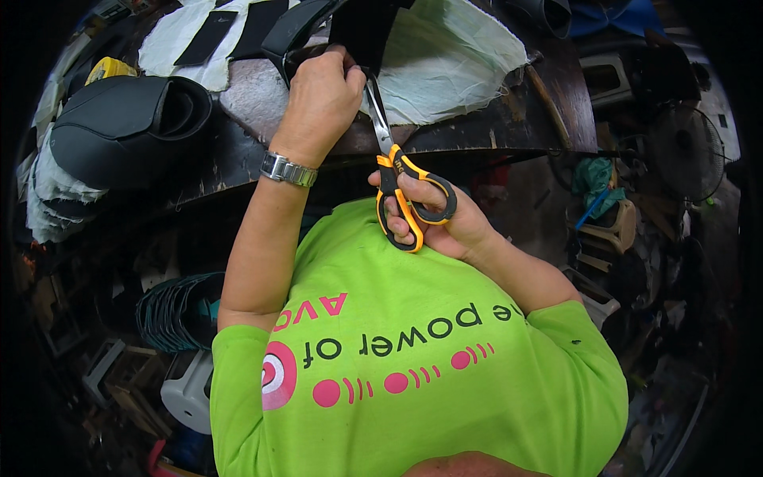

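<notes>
Pinching a black fabric strip [362, 36] taut at the dark workbench [477, 131] edge, the left hand [322, 95] steadies it while the right hand [437, 219], fingers closed through the handles, works orange-and-black-handled steel scissors [401, 187] along it.

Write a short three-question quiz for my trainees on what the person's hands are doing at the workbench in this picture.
1. True or false: the right hand holds scissors with orange and black handles.
2. What does the left hand grip? A) a hammer B) a piece of black material C) a white cup
3. Fill in: on the left wrist sits a metal ____.

Key
1. True; the fingers are through the handle loops and the blades point up at the black material.
2. B; the left hand pinches it at the edge of the dark workbench, beside pale cloth.
3. Watch.
</notes>
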`<control>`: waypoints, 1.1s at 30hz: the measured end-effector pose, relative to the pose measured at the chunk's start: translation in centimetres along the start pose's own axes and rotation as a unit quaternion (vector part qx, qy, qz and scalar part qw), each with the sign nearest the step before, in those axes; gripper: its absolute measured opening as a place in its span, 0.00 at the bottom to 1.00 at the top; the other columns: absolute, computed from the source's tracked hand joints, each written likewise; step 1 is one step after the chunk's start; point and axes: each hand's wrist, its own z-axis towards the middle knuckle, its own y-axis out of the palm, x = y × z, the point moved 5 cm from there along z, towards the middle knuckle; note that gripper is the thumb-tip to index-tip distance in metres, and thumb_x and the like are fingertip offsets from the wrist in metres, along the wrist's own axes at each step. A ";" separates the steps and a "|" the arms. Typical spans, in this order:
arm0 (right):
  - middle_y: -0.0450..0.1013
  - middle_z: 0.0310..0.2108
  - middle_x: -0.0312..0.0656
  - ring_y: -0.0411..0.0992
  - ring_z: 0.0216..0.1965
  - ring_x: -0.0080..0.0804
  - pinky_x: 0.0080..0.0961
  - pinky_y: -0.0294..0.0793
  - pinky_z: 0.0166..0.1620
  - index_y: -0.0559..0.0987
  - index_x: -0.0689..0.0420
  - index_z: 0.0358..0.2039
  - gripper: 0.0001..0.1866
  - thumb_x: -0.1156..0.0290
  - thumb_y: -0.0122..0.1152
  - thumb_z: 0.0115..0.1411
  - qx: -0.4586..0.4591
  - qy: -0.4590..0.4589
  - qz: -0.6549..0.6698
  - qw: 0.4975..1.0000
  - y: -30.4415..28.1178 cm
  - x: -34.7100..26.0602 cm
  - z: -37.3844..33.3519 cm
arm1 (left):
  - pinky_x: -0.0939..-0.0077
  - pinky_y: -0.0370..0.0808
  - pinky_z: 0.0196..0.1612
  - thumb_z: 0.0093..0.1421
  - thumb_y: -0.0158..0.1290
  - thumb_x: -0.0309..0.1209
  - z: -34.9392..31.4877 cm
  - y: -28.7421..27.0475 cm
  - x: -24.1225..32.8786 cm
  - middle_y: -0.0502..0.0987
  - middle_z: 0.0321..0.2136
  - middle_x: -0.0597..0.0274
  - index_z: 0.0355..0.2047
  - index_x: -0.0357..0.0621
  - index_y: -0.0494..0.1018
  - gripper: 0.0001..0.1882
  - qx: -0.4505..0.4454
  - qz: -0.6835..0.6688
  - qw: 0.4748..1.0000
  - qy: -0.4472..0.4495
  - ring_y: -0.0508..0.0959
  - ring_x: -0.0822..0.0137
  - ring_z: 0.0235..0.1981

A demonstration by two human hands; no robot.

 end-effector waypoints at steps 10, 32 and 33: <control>0.72 0.27 0.38 0.73 0.26 0.25 0.24 0.73 0.30 0.72 0.64 0.56 0.27 0.57 0.67 0.67 0.052 -0.013 0.002 0.999 2.1 -0.4 -0.8 | 0.56 0.78 0.42 0.63 0.54 0.30 -0.2 -0.3 -0.2 0.82 0.32 0.39 0.37 0.32 0.79 0.11 -0.012 -0.015 1.000 0.014 0.82 0.40 0.35; 0.69 0.30 0.36 0.70 0.28 0.20 0.19 0.70 0.30 0.69 0.64 0.61 0.28 0.55 0.60 0.72 0.037 -0.041 -0.027 0.998 2.8 0.4 -0.1 | 0.53 0.77 0.41 0.63 0.54 0.31 -0.3 -0.2 -0.1 0.81 0.30 0.39 0.35 0.32 0.78 0.11 -0.018 -0.024 0.999 0.023 0.80 0.38 0.34; 0.68 0.30 0.35 0.69 0.27 0.19 0.19 0.70 0.30 0.69 0.64 0.60 0.28 0.55 0.59 0.72 0.037 -0.046 -0.027 0.998 2.8 0.4 0.0 | 0.53 0.77 0.41 0.63 0.54 0.31 -0.3 -0.2 -0.1 0.81 0.30 0.39 0.35 0.32 0.78 0.11 -0.019 -0.025 0.999 0.023 0.80 0.38 0.34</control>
